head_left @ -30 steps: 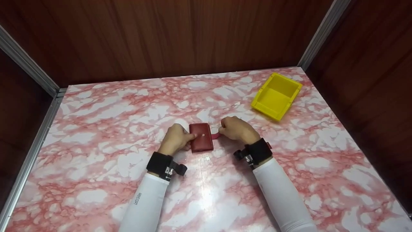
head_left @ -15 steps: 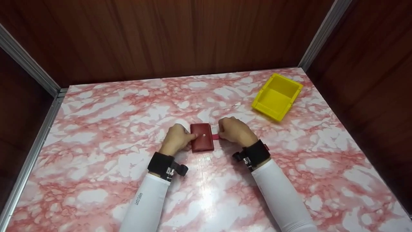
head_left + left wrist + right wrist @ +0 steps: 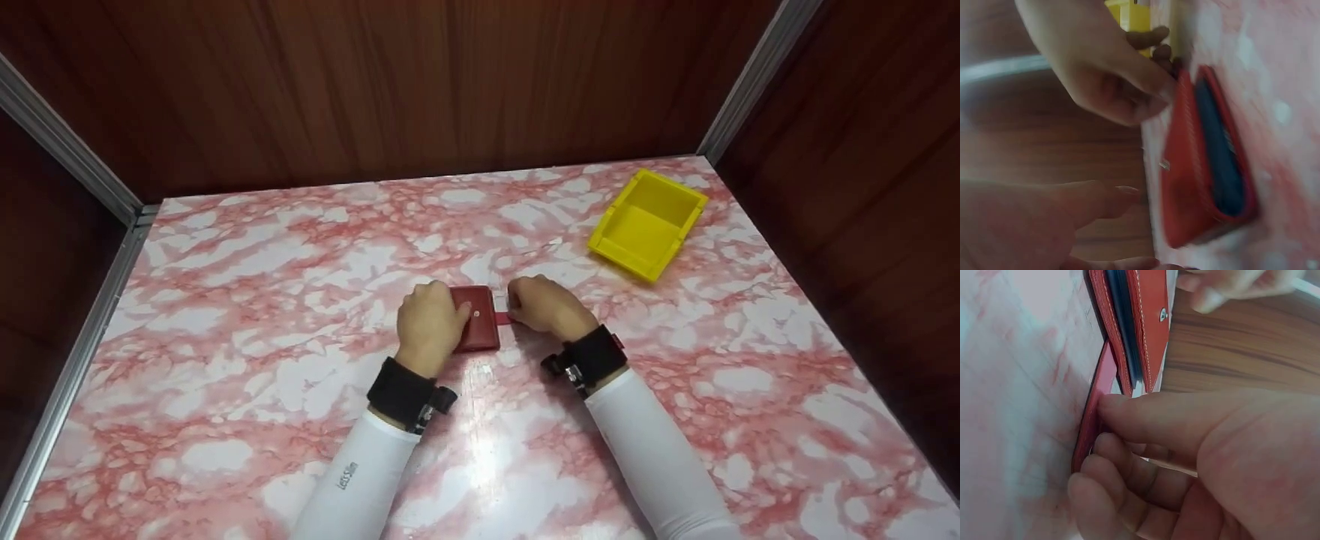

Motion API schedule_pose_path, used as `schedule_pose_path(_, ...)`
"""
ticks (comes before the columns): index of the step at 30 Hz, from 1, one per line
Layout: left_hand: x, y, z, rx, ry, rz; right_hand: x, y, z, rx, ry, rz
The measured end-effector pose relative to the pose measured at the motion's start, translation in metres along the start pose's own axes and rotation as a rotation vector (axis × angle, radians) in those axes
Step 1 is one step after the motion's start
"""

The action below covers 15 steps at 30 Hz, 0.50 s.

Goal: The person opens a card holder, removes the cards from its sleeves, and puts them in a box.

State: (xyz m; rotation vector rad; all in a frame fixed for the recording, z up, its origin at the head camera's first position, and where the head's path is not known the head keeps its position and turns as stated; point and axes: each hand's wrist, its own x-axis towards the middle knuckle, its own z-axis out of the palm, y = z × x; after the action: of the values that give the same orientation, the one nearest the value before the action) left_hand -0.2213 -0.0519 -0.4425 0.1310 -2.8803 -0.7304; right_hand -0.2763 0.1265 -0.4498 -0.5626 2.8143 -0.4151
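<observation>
A small red leather wallet [image 3: 484,322] with a metal snap lies on the table between the hands. The left wrist view shows dark blue inner leaves along its edge [image 3: 1221,152]. My right hand [image 3: 547,304] is at the wallet's right side. Its thumb and fingers pinch the pinkish-red closing strap [image 3: 1095,402], which sticks out from under the cover. My left hand [image 3: 433,322] hovers by the wallet's left part, overlapping it in the head view. In the left wrist view the left thumb [image 3: 1106,199] is extended, with a gap between it and the wallet.
A yellow plastic bin [image 3: 649,225] stands at the back right of the table. The tabletop [image 3: 262,300] has a red and white marbled pattern. Dark wood panels [image 3: 450,90] with metal corner rails [image 3: 757,82] enclose the back and sides.
My left hand has come off the wallet's left edge and moved rightward over it. The right hand has shifted slightly left, keeping its pinch on the strap.
</observation>
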Motion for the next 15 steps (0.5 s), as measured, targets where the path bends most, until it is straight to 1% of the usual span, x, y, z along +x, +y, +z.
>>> schedule_pose_path(1, -0.003, 0.006, 0.0, 0.029, 0.021, 0.021, 0.0, 0.0, 0.0, 0.001, 0.002, 0.002)
schedule_pose_path(3, -0.007, 0.018, 0.003, 0.08, 0.037, 0.051, 0.001, -0.001, 0.0, 0.003, 0.006, 0.001)
schedule_pose_path(6, -0.012, 0.03, 0.011, 0.145, 0.041, 0.056, 0.0, -0.002, 0.001, 0.006, 0.01, 0.004)
schedule_pose_path(11, -0.015, 0.039, 0.027, 0.253, 0.081, 0.035, -0.001, -0.002, 0.001, -0.001, 0.021, -0.006)
schedule_pose_path(15, -0.015, 0.04, 0.034, 0.33, 0.095, 0.027, -0.001, -0.003, 0.001, -0.002, 0.017, -0.003)
